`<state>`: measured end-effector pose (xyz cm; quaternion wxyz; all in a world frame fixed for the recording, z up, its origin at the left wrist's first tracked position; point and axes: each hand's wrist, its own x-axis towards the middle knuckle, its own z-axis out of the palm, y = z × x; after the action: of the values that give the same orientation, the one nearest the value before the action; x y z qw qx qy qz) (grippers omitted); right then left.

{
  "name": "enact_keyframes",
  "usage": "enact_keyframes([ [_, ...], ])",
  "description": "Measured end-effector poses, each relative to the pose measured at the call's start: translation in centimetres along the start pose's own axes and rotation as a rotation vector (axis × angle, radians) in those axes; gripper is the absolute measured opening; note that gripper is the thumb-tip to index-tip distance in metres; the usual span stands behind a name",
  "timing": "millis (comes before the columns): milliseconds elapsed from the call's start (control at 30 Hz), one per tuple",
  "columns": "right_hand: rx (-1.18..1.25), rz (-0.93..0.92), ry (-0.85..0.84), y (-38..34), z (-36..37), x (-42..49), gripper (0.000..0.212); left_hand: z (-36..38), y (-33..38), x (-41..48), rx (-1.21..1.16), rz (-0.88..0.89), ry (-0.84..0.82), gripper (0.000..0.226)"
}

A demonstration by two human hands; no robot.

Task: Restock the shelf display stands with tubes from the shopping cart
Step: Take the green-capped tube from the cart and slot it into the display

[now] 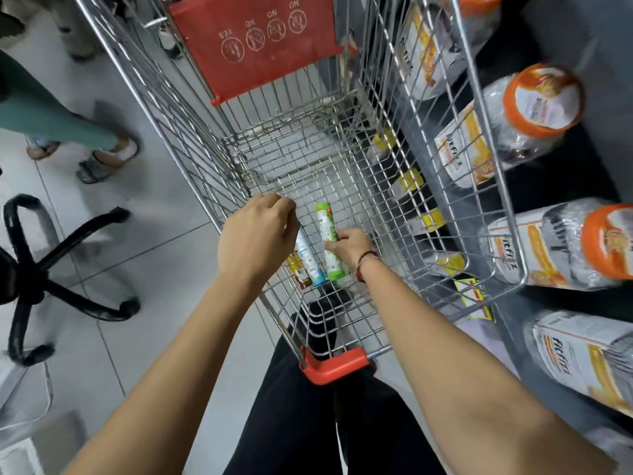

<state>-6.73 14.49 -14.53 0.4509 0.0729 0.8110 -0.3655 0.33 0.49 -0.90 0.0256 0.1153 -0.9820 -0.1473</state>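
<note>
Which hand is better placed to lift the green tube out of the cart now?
Right. The right hand already grips the green tube, while the left hand is over the blue tube.

Silver wire shopping cart (342,159), red child-seat flap (253,39) with white circle symbols, red corner bumper (334,366). Green tube (329,241) with white patches; white tube (308,260), blue end; tube with yellow and red print (297,269). Red band (364,264) on right wrist. Orange lids (544,97) on clear-wrapped jars, white-and-yellow labels. Pale grey tiled floor (137,262). Black chair base (44,279).
</note>
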Motion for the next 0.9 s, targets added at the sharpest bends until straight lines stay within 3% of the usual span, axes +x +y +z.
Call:
enact_keyframes([
  [200,0.16,-0.164,0.033,-2.3,-3.1,-4.0,0.02,-0.2,0.0,-0.1,-0.027,0.028,-0.001,0.016],
  [333,0.455,-0.223,-0.024,-2.8,-5.8,-7.7,0.031,-0.5,-0.2,-0.2,-0.061,0.057,-0.012,0.011],
  [467,0.746,-0.256,-0.059,-3.0,-8.7,-11.8,0.009,-0.8,0.0,-0.3,-0.103,0.053,-0.059,0.01],
  [567,0.92,-0.32,-0.055,-3.2,-10.8,-15.3,0.012,-1.2,0.9,-0.4,-0.18,0.019,-0.067,0.01],
  [700,1.004,-0.465,0.035,-2.8,-14.0,-20.2,0.011,-2.1,4.1,0.0,-0.25,0.069,-0.058,0.011],
  [900,0.979,-0.594,0.344,-1.4,-18.6,-26.4,0.012,-2.5,8.4,1.0,-0.264,0.157,-0.182,0.015],
])
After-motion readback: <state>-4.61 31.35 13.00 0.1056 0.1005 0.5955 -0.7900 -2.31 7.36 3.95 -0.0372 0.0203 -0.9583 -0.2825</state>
